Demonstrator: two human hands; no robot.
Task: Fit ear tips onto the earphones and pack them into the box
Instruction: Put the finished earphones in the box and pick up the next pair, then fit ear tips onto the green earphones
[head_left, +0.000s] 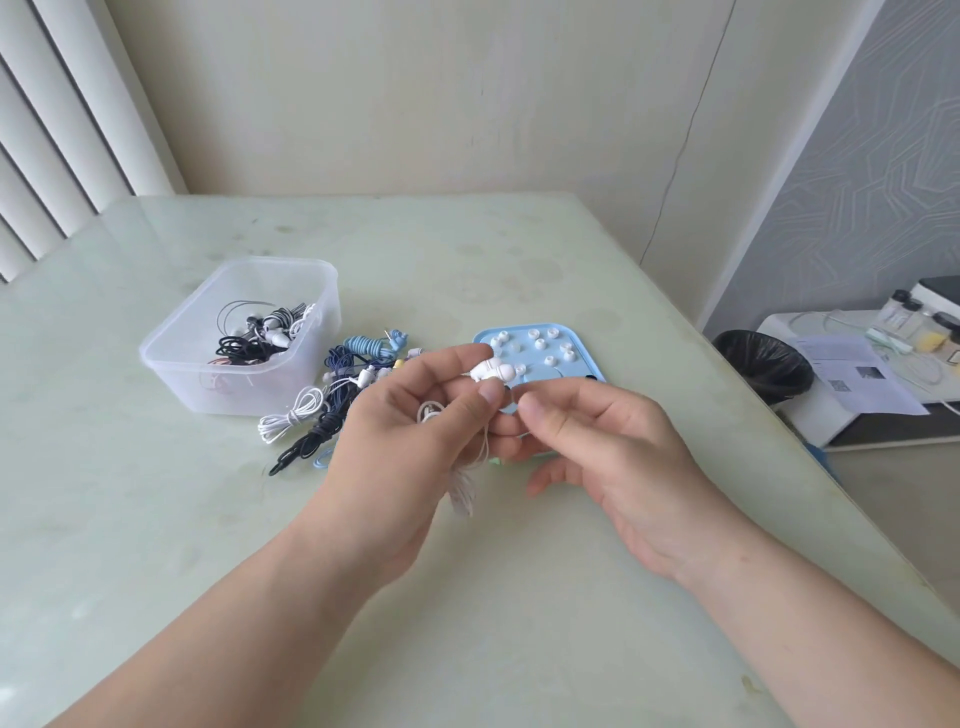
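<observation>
My left hand (405, 447) holds a white earphone (493, 370) between thumb and fingers, with its coiled white cable (465, 488) hanging below the palm. My right hand (608, 441) is just right of it, thumb and forefinger pinched together near the earphone's tip; whether something small sits between them I cannot tell. Behind both hands lies a light blue tray (592, 364) with several white ear tips (540, 343) scattered on it. A clear plastic box (244, 384) stands at the left with several coiled earphones inside.
A pile of coiled earphones (332, 410), white, dark blue and light blue, lies between the box and my left hand. Off the table's right edge stand a black-lined bin (763, 364) and a low white unit with papers (857, 384).
</observation>
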